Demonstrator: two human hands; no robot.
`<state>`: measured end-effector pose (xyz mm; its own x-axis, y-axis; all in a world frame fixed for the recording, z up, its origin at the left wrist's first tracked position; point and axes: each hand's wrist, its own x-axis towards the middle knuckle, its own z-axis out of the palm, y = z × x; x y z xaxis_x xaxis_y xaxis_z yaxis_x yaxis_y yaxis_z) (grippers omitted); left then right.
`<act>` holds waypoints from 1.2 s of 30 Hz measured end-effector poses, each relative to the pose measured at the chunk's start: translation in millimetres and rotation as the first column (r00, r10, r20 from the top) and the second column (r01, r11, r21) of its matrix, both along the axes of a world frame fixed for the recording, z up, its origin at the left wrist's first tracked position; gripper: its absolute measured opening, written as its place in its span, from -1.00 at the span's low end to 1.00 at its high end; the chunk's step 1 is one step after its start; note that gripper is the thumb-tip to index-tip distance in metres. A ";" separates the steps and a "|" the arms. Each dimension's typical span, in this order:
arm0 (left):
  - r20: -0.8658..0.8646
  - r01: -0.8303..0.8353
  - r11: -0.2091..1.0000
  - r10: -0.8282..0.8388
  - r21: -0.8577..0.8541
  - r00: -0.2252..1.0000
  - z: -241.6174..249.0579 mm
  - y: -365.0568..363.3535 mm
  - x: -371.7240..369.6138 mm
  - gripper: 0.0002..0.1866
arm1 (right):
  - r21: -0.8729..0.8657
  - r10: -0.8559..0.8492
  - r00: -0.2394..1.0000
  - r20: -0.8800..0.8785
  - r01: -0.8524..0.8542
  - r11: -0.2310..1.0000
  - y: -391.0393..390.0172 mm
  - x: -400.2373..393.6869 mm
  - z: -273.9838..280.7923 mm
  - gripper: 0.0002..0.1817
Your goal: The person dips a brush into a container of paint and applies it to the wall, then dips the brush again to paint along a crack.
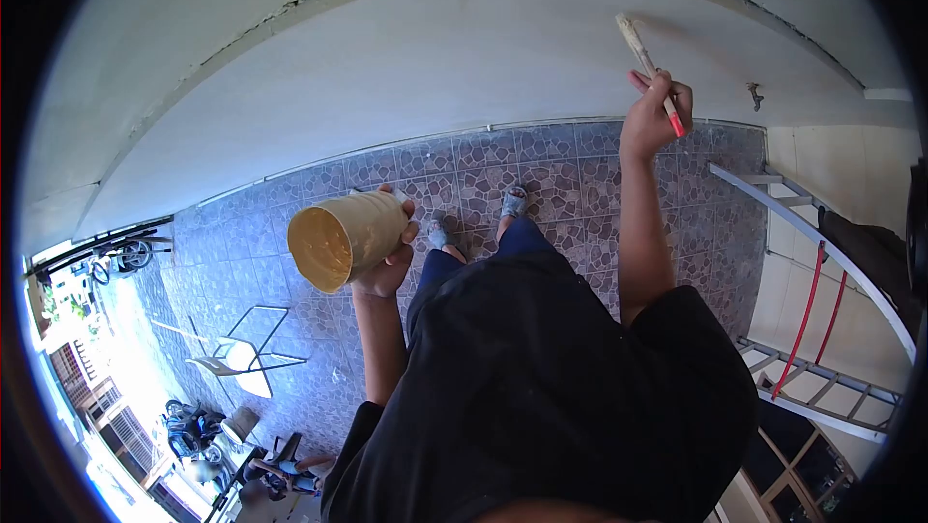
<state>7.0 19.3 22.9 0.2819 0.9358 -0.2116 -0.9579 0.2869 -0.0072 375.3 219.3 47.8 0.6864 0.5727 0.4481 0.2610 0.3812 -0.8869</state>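
My left hand (394, 252) is wrapped round a yellowish cylindrical container (353, 233). The container lies tilted in the view with its open mouth toward the left, and its inside looks coated in a yellow-cream colour. Up at the right, my right hand (662, 112) grips a brush (638, 44) by its handle, which has a red end. The brush's pale, coated head points up and to the left, close to the pale wall (464, 49); whether it touches the wall I cannot tell.
A tap (755, 96) sticks out of the wall at the right. An aluminium ladder (822, 233) with red struts stands beyond it. On the patterned tile floor (580, 185) at the left are a folding chair (242, 359), motorbikes (193, 431) and a seated person (285, 475).
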 end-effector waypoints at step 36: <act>0.053 -0.243 0.966 0.240 0.088 0.969 -27.3 -170.9 -275.7 -0.24 | -0.223 0.490 0.865 -0.106 -0.501 0.837 -172.0 -377.1 7.7 -0.78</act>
<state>-268.7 -151.6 -4.4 0.0518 0.9922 -0.1135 -0.9983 0.0484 -0.0326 -1.8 47.4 55.5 0.2983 0.9254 0.2339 0.0531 0.2286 -0.9721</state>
